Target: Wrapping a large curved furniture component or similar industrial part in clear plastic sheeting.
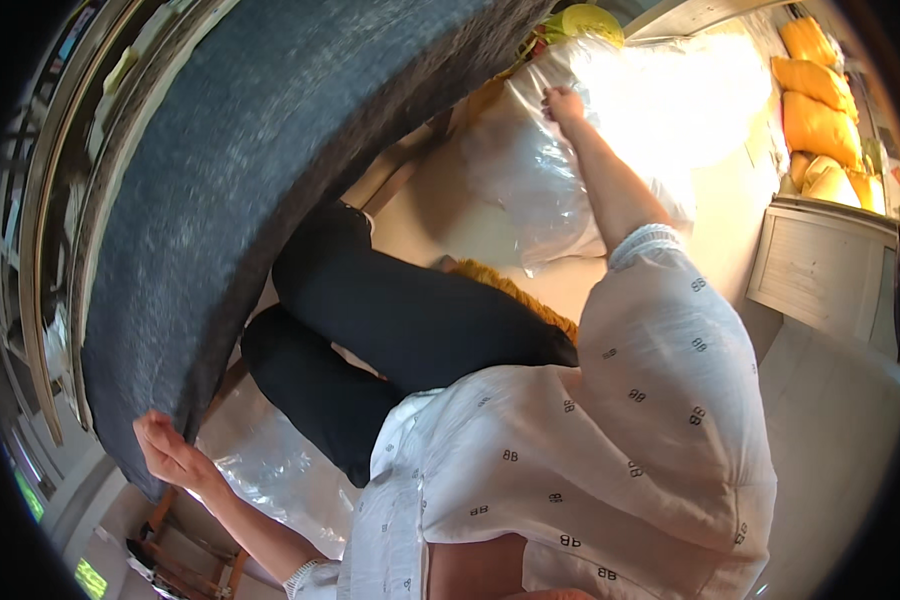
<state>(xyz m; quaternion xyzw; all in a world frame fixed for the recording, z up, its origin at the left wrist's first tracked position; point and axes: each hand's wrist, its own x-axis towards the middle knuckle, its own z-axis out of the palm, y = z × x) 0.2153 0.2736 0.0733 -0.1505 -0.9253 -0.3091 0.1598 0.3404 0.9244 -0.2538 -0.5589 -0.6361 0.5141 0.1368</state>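
Note:
My right hand (565, 106) reaches far out and is closed on the top of a large clear plastic bag (555, 190), which looks filled with something white. My left hand (173, 455) is at the near end of a long surface covered in dark grey-blue cloth (240, 150). Its fingers are curled together by the cloth's edge; whether they pinch the cloth or something small is hidden.
My legs in black trousers (420, 310) extend under the cloth-covered surface. Another clear plastic bag (280, 465) lies beside my left forearm. Yellow-orange bundles (818, 100) are stacked on a pale cabinet (820, 255) at the right. A mustard fluffy cover (510, 290) shows beside my thigh.

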